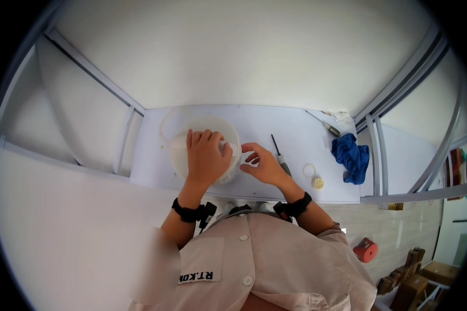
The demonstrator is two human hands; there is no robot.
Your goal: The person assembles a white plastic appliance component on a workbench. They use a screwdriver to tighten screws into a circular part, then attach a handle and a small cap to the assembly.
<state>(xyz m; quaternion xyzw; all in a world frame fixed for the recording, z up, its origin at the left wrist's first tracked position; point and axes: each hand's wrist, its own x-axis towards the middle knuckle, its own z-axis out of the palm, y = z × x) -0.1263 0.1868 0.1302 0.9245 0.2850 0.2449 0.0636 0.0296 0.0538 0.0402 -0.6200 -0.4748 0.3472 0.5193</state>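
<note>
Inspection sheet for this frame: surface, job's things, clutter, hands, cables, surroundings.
Surface: white bench top.
Job's things: round translucent white part under the left hand; small white piece between both hands.
Clutter: screwdriver, second tool, blue cloth, clear ring, small yellowish round part.
Hands: left presses the part; right hand pinches beside it.
Cables: nothing seen.
Surroundings: white frame rails, red object, cardboard boxes.

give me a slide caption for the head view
Left hand grips a white part over a round translucent bowl; right hand hovers beside.
</note>
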